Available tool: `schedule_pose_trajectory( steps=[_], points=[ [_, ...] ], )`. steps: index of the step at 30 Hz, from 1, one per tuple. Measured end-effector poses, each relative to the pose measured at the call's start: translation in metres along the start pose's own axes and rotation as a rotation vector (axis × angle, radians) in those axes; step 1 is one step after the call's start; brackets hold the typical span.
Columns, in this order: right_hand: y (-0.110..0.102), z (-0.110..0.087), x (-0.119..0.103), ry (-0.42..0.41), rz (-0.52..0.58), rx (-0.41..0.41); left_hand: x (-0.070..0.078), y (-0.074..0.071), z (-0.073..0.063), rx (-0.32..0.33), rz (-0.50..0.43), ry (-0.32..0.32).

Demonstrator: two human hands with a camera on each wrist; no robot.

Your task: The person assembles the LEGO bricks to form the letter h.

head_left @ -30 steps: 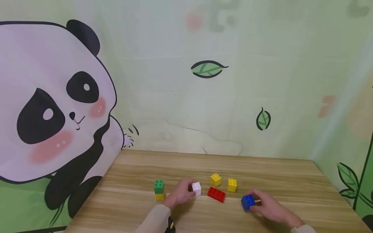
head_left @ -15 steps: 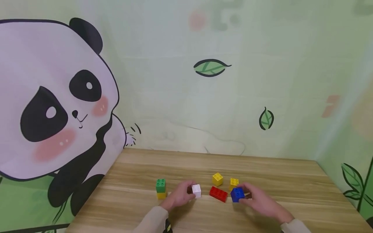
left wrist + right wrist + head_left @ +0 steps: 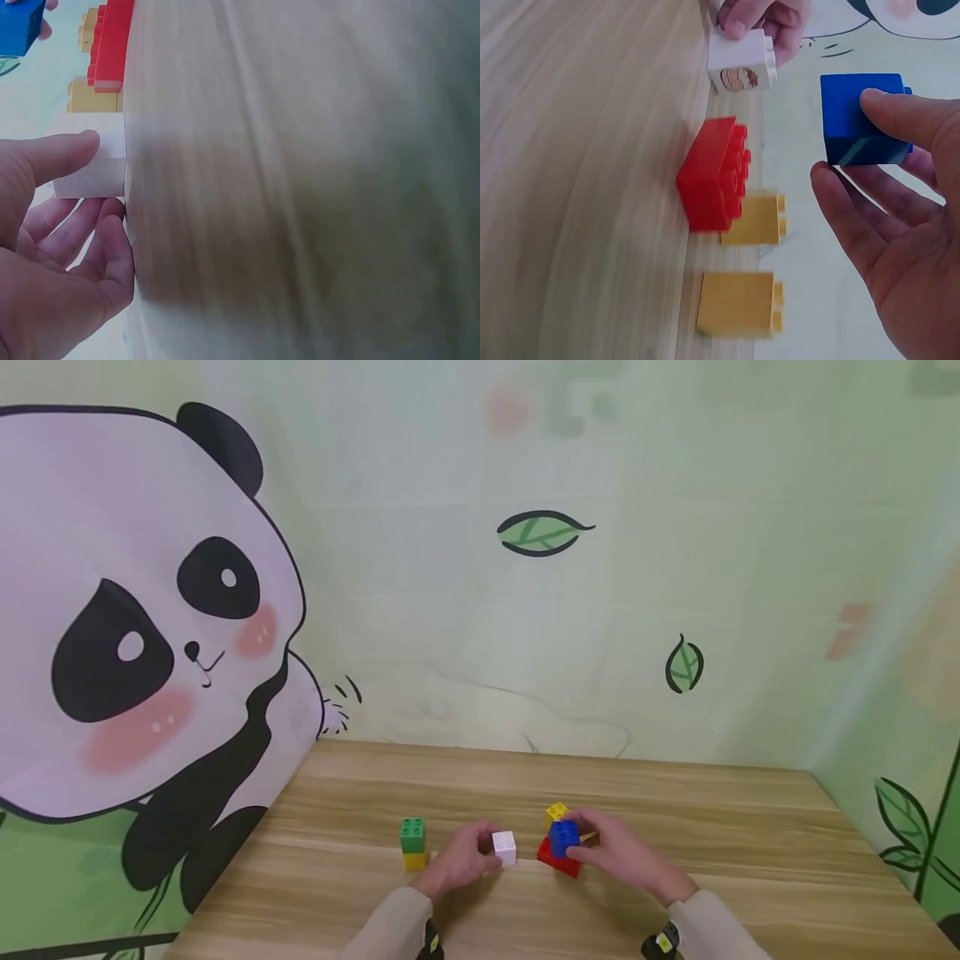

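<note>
My left hand (image 3: 463, 860) pinches a white toy building brick (image 3: 505, 849) that stands on the table, thumb on its near side. A printed picture (image 3: 739, 79) shows on that brick in the right wrist view. Between thumb and fingers, my right hand (image 3: 626, 853) holds a blue building brick (image 3: 564, 839), raised off the table. From the head, the blue brick overlaps the red long brick (image 3: 553, 862), which lies on the table right of the white one. One yellow brick (image 3: 556, 811) shows behind the blue; another yellow brick (image 3: 736, 304) is hidden behind my right hand in the head view.
A green brick (image 3: 412, 834) sits on top of a yellow brick (image 3: 414, 861), forming a small stack left of my left hand. Behind the wooden table (image 3: 360, 785) hangs a green wall cloth (image 3: 420, 610) printed with a panda and leaves.
My right hand has carried the blue brick leftward and up, from the right of the red brick to over it. My left hand stays at the white brick.
</note>
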State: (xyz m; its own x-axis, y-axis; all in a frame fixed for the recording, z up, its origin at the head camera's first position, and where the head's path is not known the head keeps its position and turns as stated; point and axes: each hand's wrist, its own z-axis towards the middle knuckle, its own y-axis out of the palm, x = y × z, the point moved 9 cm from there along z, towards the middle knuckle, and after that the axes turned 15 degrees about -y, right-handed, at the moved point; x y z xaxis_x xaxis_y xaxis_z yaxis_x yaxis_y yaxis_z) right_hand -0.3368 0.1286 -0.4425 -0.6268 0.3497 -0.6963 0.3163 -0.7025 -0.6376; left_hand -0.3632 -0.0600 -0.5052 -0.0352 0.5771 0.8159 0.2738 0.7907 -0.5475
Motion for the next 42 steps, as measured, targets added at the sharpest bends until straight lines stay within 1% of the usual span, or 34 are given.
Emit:
schedule_pose_trajectory(
  steps=[3, 8, 14, 18, 24, 33, 37, 39, 42],
  points=[
    [0.006, 0.009, -0.004, -0.030, 0.004, -0.004, -0.001, -0.001, 0.002, 0.006, -0.010, -0.002],
    [0.012, 0.019, -0.009, -0.053, -0.001, -0.010, -0.002, -0.003, 0.002, 0.013, -0.025, -0.005],
    [0.022, 0.029, -0.006, -0.063, 0.026, -0.010, -0.002, -0.004, 0.000, 0.018, -0.044, -0.025],
    [0.027, 0.033, -0.005, -0.082, 0.016, 0.002, -0.002, -0.005, 0.001, 0.019, -0.064, -0.033],
    [0.033, 0.039, -0.002, -0.040, -0.012, 0.006, -0.002, -0.005, 0.002, 0.012, -0.095, -0.021],
    [0.040, 0.045, 0.003, -0.009, -0.049, 0.003, -0.006, -0.005, 0.004, -0.016, -0.100, -0.076],
    [0.043, 0.046, 0.009, 0.056, -0.033, -0.009, -0.006, -0.006, 0.004, -0.016, -0.098, -0.088],
    [0.045, 0.046, 0.011, 0.079, -0.020, -0.014, -0.006, -0.006, 0.004, -0.011, -0.096, -0.083],
    [0.048, 0.047, 0.012, 0.084, -0.009, -0.016, -0.004, -0.006, 0.003, -0.005, -0.095, -0.072]
  ],
)
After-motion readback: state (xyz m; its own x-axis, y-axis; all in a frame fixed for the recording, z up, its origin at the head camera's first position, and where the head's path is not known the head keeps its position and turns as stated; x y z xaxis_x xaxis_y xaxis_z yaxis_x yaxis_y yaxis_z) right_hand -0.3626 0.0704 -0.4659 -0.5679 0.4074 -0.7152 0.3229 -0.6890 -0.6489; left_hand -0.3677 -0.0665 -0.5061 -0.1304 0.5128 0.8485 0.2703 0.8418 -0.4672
